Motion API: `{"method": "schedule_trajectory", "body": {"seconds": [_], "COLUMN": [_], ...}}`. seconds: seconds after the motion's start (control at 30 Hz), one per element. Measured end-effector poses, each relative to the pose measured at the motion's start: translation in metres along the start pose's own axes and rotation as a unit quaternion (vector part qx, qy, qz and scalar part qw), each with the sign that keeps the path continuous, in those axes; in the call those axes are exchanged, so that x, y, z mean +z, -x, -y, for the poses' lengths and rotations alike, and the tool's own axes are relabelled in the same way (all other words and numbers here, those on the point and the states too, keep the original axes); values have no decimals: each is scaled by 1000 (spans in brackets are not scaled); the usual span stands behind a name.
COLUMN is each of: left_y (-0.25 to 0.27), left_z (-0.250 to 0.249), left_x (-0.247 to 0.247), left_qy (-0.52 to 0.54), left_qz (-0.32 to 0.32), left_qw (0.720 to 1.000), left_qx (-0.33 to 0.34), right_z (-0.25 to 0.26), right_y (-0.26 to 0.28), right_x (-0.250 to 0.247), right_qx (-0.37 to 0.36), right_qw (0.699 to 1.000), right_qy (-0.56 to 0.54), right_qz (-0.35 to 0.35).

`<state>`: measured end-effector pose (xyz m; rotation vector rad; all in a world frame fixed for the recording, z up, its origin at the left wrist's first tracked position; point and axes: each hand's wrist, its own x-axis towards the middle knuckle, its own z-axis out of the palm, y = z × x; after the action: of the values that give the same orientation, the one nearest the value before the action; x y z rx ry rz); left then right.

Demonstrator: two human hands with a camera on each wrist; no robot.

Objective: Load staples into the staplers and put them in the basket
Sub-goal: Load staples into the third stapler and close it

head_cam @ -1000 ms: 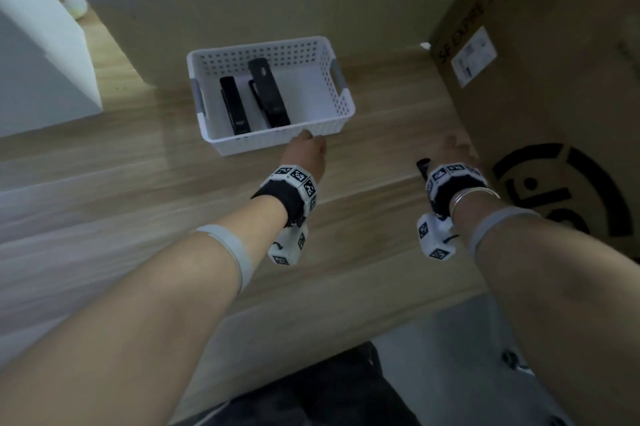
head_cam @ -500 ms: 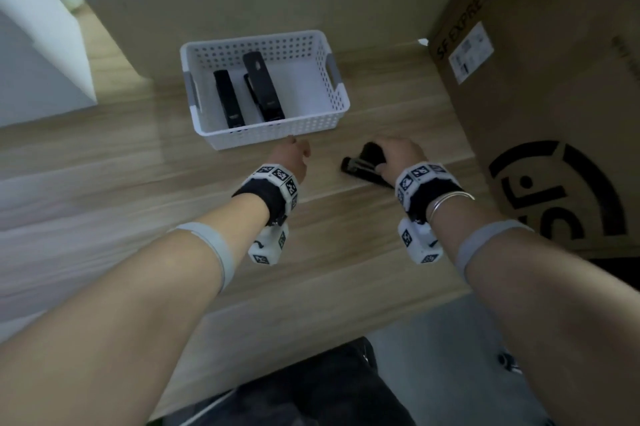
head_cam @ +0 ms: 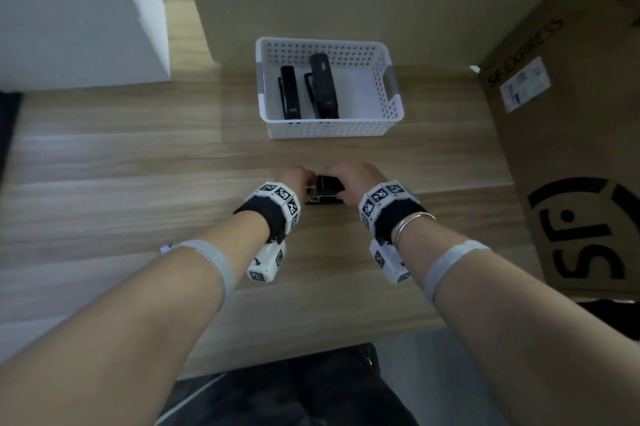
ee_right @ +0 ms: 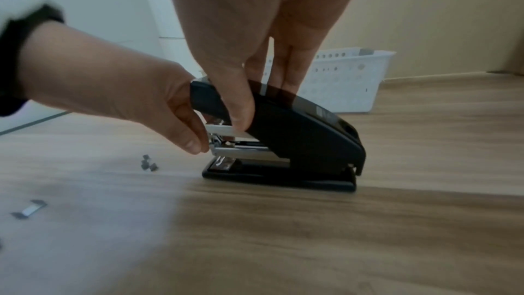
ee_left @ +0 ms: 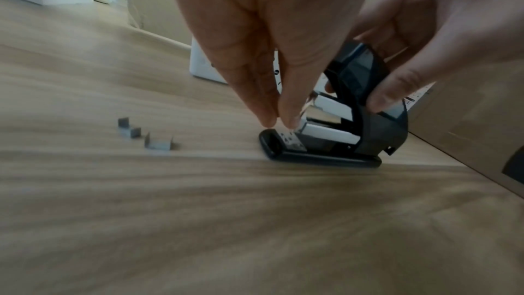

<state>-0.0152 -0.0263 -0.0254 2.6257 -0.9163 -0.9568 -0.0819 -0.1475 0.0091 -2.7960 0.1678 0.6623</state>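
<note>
A black stapler (head_cam: 325, 191) stands on the wooden table in front of the white basket (head_cam: 329, 129), its top cover lifted a little off the metal magazine (ee_right: 241, 149). My right hand (ee_right: 260, 102) grips the black cover (ee_left: 365, 80) from above, thumb on one side and fingers on the other. My left hand (ee_left: 279, 120) pinches the front end of the magazine with curled fingertips. Both hands (head_cam: 304, 180) (head_cam: 341, 180) meet over the stapler in the head view. Two more black staplers (head_cam: 290, 93) (head_cam: 323, 86) lie side by side in the basket.
Loose staple strips (ee_left: 129, 129) (ee_left: 159, 142) (ee_right: 28, 209) lie on the table left of the stapler. A large cardboard box (head_cam: 571, 148) stands along the right side. A white cabinet (head_cam: 86, 10) rises at the back left. The table's front edge (head_cam: 311, 349) is near my body.
My right hand carried the stapler left from beside the cardboard box to the table's middle. The left hand drew back from the basket and took hold of the stapler's front.
</note>
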Motion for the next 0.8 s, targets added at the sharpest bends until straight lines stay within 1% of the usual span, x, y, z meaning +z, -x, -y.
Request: {"method": "schedule_trajectory", "body": {"seconds": [0.07,0.1,0.13,0.2,0.23,0.27,0.3,0.37,0.6,0.8], "left_y": [2,1,1,-1,-2,-3,-4,-5,-9,-10], "left_z": [2,2,2,3,3,3,3,3,4,6], "left_x": [5,5,6,6,6,6,5,6,8,7], "left_qy": [-8,1,9,18,20,21,22,17,2,1], "left_qz": [3,1,0,-1,0,-2,-6,-13,-20,-10], "left_qw": [1000,1000,1000,999,999,999,999,999,999,999], "left_qx": [12,14,19,27,29,32,36,43,48,52], "right_z": [-4,-9,-15,-33,-44,-54,-61,-70,-71,-75], "right_y": [0,1,2,4,4,6,6,6,-3,-11], "right_x": [1,0,-1,-2,-1,0,2,6,8,2], "right_qx": [8,25,51,118,149,178,209,243,276,296], "right_qw": [1000,998,994,980,974,969,964,956,939,924], "right_qy": [-21,-53,-96,-163,-170,-169,-165,-164,-206,-242], "right_qz": [16,25,27,0,-14,-13,0,19,0,17]}}
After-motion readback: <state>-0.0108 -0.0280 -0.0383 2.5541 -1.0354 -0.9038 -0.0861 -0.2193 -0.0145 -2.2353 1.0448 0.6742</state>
